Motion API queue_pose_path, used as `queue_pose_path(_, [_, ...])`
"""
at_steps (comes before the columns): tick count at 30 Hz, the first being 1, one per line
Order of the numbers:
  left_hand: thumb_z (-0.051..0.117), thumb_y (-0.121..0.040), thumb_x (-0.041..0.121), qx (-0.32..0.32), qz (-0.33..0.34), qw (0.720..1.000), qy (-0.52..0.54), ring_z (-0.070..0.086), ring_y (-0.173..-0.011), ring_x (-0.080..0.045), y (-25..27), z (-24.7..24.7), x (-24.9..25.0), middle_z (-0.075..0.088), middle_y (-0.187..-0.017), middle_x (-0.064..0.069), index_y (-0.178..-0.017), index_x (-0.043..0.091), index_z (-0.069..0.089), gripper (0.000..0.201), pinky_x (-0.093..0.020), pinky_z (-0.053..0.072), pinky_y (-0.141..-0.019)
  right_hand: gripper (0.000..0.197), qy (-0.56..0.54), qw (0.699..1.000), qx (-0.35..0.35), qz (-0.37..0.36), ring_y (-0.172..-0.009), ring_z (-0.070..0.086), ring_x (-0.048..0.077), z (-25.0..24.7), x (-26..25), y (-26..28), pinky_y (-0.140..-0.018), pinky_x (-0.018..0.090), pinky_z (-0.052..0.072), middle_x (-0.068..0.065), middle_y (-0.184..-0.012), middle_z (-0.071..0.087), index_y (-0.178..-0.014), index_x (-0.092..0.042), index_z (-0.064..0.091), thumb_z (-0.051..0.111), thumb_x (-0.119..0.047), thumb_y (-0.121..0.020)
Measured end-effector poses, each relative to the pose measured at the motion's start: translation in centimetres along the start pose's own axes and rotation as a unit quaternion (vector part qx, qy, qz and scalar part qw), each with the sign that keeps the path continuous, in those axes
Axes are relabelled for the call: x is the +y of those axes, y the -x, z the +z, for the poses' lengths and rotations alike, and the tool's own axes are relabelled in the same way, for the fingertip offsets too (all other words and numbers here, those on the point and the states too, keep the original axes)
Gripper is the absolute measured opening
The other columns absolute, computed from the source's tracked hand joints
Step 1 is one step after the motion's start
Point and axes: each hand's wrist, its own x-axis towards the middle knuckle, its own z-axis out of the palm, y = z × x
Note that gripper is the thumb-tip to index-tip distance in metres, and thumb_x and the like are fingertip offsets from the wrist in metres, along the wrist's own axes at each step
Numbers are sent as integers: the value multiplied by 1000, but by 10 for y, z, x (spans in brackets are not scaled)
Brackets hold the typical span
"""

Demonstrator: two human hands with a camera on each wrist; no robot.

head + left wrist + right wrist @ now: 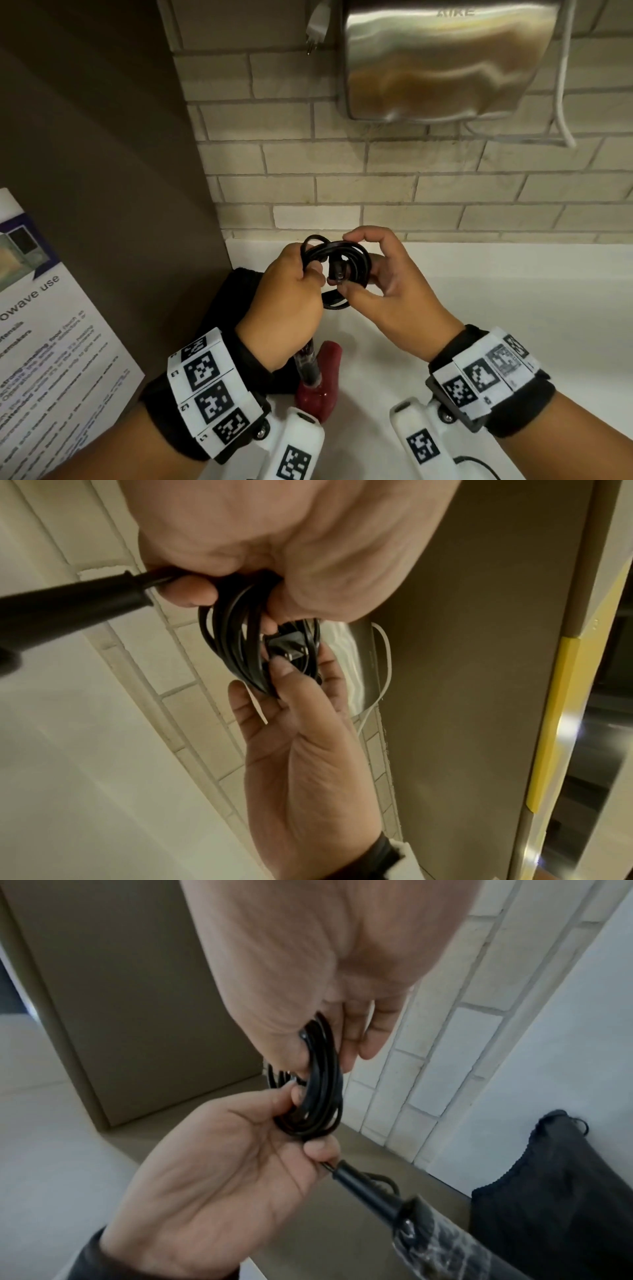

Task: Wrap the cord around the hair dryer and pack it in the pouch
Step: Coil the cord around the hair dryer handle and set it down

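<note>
My left hand (291, 291) has its fingers curled tight round 1 side of the coiled black rubber cord (346, 260), clamping the loops so they can't spring apart, with the glossy dark-red plastic hair dryer (320, 387) hanging below that wrist over the white counter (513, 308). My right hand (387, 284) is half open, thumb (287, 669) and fingertips pinching the black plug (291, 647) against the coil's right side, I'd say to tuck the end in. The black fabric pouch (555, 1191) lies on the counter at the left, near enough to pack next.
</note>
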Motion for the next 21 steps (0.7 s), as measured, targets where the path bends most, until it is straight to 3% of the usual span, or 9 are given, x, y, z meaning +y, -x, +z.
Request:
queue_pose_path(3, [42, -98, 8, -18, -13, 1000, 17, 60, -91, -22, 1, 1, 5, 63, -95, -7, -111, 14, 57, 20, -33, 47, -82, 58, -26, 1000, 1, -16, -80, 62, 11, -5, -4, -2, -79, 26, 53, -1, -82, 65, -124, -31, 51, 65, 10, -86])
queue_pose_path(6, [45, -97, 12, -63, -59, 994, 74, 57, -117, -21, -3, 0, 5, 63, -121, -10, -142, 27, 42, 48, -36, 43, -104, 57, -53, 998, -18, -27, -79, 59, 11, -10, -7, -4, -77, 24, 50, 4, -86, 62, -125, -26, 53, 61, 16, -86])
queue_pose_path(7, [45, -98, 12, -77, -67, 991, 87, 57, -113, -20, -4, -2, 5, 63, -119, -9, -144, 30, 41, 50, -32, 45, -99, 55, -49, 998, -24, -34, -82, 60, 10, -11, -8, -4, -80, 23, 50, -1, -90, 64, -124, -23, 55, 60, 16, -87])
queue_pose_path(8, [44, -98, 9, -90, -66, 989, 99, 57, -100, -16, -6, -4, 6, 63, -107, -5, -140, 30, 46, 46, -25, 45, -85, 50, -40, 998, -29, -40, -86, 61, 10, -11, -8, -4, -84, 24, 49, -7, -93, 66, -122, -19, 58, 60, 16, -87])
queue_pose_path(10, [43, -98, 6, -99, -70, 986, 114, 49, -80, -12, -8, -10, 7, 58, -85, 5, -123, 31, 57, 38, -24, 38, -67, 38, -7, 998, -35, -54, -92, 64, 14, -10, -10, -4, -87, 28, 51, -8, -95, 70, -116, -13, 65, 62, 13, -88])
queue_pose_path(13, [44, -97, 7, -82, -75, 987, 114, 46, -76, -14, -10, -12, 6, 56, -76, 8, -109, 28, 62, 30, -29, 35, -64, 36, 70, 994, -10, -84, -96, 66, 11, -7, -15, -4, -91, 35, 55, -14, -100, 70, -113, -19, 67, 68, 5, -87])
queue_pose_path(16, [43, -97, 5, -62, -62, 990, 112, 51, -73, -9, -10, -10, 7, 57, -74, 10, -103, 23, 61, 26, -23, 37, -65, 37, 184, 975, 25, -121, -94, 64, 13, -3, -20, -6, -88, 35, 53, -22, -96, 66, -112, -26, 66, 71, -6, -81])
queue_pose_path(19, [42, -99, 6, -47, -47, 992, 110, 56, -65, 2, -11, -11, 9, 60, -66, 19, -107, 22, 61, 26, -17, 39, -62, 35, 266, 951, 41, -150, -96, 60, 14, 1, -21, -5, -85, 32, 50, -14, -97, 66, -114, -31, 66, 70, -12, -84])
queue_pose_path(21, [42, -100, 9, -29, -43, 994, 99, 55, -70, -2, -12, -11, 8, 58, -73, 15, -111, 21, 61, 25, -20, 38, -65, 31, 301, 936, 76, -166, -107, 54, 13, 2, -21, -4, -91, 20, 46, -3, -110, 60, -112, -30, 69, 74, -15, -85])
